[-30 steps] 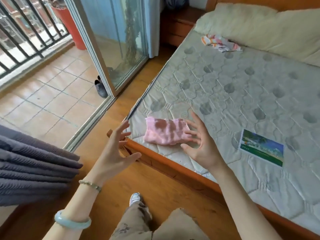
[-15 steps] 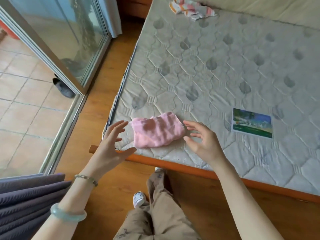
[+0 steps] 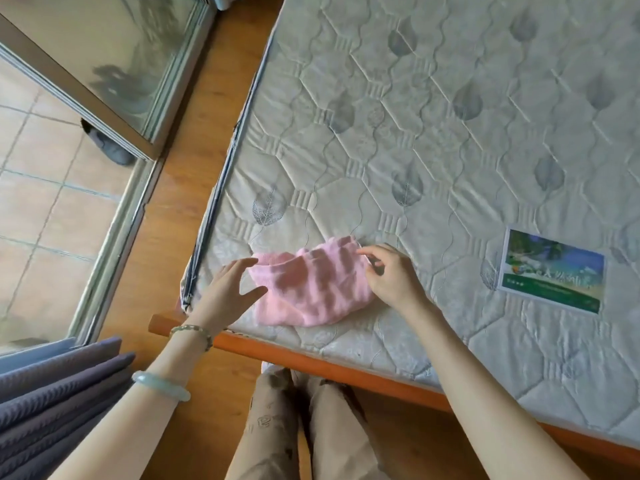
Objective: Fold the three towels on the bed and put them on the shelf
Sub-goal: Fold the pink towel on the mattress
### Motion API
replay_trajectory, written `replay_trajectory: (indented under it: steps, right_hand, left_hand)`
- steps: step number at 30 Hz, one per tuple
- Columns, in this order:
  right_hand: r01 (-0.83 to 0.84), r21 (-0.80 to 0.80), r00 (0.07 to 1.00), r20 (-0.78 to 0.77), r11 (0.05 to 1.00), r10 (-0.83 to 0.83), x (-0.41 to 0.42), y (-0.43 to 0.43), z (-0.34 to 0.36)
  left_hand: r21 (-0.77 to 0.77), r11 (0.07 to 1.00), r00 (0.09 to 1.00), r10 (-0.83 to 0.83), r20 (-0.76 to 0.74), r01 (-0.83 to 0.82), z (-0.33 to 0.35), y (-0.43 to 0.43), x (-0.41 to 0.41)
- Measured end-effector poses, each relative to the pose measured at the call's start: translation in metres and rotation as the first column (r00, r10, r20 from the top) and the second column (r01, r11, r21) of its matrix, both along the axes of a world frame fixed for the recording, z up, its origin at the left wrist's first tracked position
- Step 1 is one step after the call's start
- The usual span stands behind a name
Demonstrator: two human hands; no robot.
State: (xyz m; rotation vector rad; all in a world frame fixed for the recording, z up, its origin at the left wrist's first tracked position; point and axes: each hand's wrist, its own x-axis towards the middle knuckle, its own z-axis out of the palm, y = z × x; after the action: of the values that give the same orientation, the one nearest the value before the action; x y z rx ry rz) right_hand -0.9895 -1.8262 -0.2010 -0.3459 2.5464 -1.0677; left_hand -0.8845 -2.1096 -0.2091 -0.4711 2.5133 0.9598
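A crumpled pink towel [image 3: 310, 284] lies on the quilted grey mattress [image 3: 433, 133], close to its near left corner. My left hand [image 3: 228, 289] hovers at the towel's left edge with fingers spread, holding nothing. My right hand [image 3: 388, 275] rests on the towel's right end, and its thumb and forefinger pinch the upper right corner. No other towel and no shelf are in view.
A green printed label [image 3: 552, 271] lies on the mattress to the right. The orange wooden bed frame [image 3: 346, 367] runs along the near edge, my legs against it. A glass sliding door [image 3: 104, 64], tiled balcony floor and grey pleated curtain [image 3: 52, 403] are on the left.
I have stepped up to the bed and both hands have come down onto the pink towel. My right hand has pinched its right corner. The striped towel by the pillow has left the view.
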Motion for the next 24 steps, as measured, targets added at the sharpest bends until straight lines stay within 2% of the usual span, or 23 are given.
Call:
replay_trajectory:
  steps: [3, 6, 8, 13, 16, 19, 22, 24]
  right_hand:
    - [0.033, 0.061, 0.999, 0.004, 0.998, -0.033, -0.016, -0.01, -0.051]
    - [0.046, 0.149, 0.997, 0.051, 0.988, -0.054, -0.034, -0.02, -0.098]
    - [-0.013, 0.212, 0.994, 0.107, 0.977, -0.009, -0.045, -0.03, -0.118]
    - [-0.296, 0.334, 0.955, 0.134, 0.895, 0.266, -0.061, -0.052, -0.162]
    - [-0.397, 0.398, 0.918, 0.165, 0.827, 0.361, -0.053, -0.053, -0.177]
    - [-0.333, 0.402, 0.941, 0.078, 0.853, 0.331, -0.044, -0.051, -0.18]
    - [-0.339, 0.454, 0.934, 0.063, 0.824, 0.35, -0.04, -0.046, -0.176]
    - [-0.341, 0.483, 0.933, 0.07, 0.806, 0.353, -0.038, -0.04, -0.173]
  left_hand:
    - [-0.062, 0.997, 0.994, -0.05, 0.094, 0.056, -0.04, 0.001, -0.015]
    - [-0.103, 0.992, 0.994, -0.067, 0.092, 0.076, -0.076, 0.008, -0.026]
    - [-0.116, 0.991, 0.995, -0.064, 0.071, 0.072, -0.092, 0.009, -0.033]
    - [-0.139, 0.962, 0.964, -0.213, 0.16, 0.236, -0.123, 0.006, -0.034]
    - [-0.169, 0.93, 0.944, -0.314, 0.099, 0.327, -0.129, 0.011, -0.024]
    - [-0.095, 0.915, 0.916, -0.398, -0.053, 0.393, -0.133, 0.01, -0.012]
    - [-0.031, 0.889, 0.889, -0.458, -0.017, 0.457, -0.134, 0.01, -0.002]
    - [-0.056, 0.894, 0.892, -0.448, -0.066, 0.445, -0.131, 0.011, 0.0]
